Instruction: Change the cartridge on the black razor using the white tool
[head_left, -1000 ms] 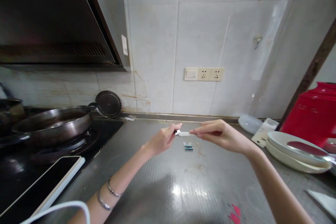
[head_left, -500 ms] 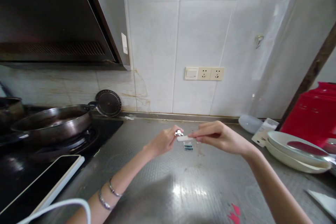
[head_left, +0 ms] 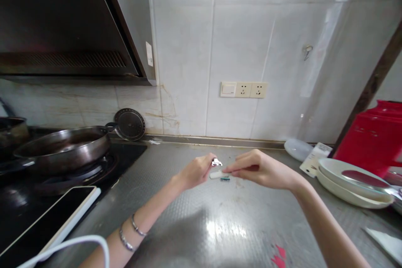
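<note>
My left hand point(head_left: 197, 171) is closed round a small shiny metal piece point(head_left: 216, 162), which pokes out past the thumb and fingers; its kind is too small to make out. To the right, my right hand point(head_left: 259, 167) pinches the end of a small, flat white strip point(head_left: 217, 174) between thumb and fingers. The strip lies low over the grey metal countertop point(head_left: 238, 209), just below the metal piece and apart from it. Close under the strip is a small teal piece point(head_left: 225, 179) on the counter.
At left are a pan point(head_left: 67, 146) on the stove and a phone-like device point(head_left: 53, 222) with a white cable point(head_left: 78, 240). Stacked dishes point(head_left: 348, 194), a white box point(head_left: 316, 158) and a red container point(head_left: 370, 138) stand right. Red scraps point(head_left: 279, 255) lie in front.
The white strip and my right hand have moved down a little, away from the metal piece. A gap now shows between them, and the strip covers more of the teal piece.
</note>
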Motion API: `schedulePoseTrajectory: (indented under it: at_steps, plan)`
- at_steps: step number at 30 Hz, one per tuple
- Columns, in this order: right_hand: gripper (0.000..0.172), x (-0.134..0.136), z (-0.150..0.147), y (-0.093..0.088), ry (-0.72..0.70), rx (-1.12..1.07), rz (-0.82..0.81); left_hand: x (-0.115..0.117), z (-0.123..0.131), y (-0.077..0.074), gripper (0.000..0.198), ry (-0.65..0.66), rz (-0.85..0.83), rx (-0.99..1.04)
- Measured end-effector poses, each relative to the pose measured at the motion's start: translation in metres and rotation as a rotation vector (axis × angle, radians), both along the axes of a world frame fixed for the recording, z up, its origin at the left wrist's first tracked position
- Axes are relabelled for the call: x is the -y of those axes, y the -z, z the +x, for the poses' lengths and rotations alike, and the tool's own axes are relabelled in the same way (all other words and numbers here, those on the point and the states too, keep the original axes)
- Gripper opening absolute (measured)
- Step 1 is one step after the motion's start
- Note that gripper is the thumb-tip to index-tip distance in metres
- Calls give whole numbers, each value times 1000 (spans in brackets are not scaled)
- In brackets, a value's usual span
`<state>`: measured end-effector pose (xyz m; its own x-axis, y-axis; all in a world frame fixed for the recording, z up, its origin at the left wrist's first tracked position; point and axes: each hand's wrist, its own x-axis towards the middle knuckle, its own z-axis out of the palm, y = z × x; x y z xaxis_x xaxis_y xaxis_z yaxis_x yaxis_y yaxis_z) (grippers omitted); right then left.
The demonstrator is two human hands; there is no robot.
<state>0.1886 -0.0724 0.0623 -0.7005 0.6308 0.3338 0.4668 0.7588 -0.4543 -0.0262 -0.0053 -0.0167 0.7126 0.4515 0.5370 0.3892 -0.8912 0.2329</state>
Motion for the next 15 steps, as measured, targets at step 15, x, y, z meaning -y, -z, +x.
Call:
schedulePoseTrajectory:
  at_steps: [15]
  plan:
    - [31,-2,8,-2,105,-112,-17,-2,-2,2,17,3,-2,81]
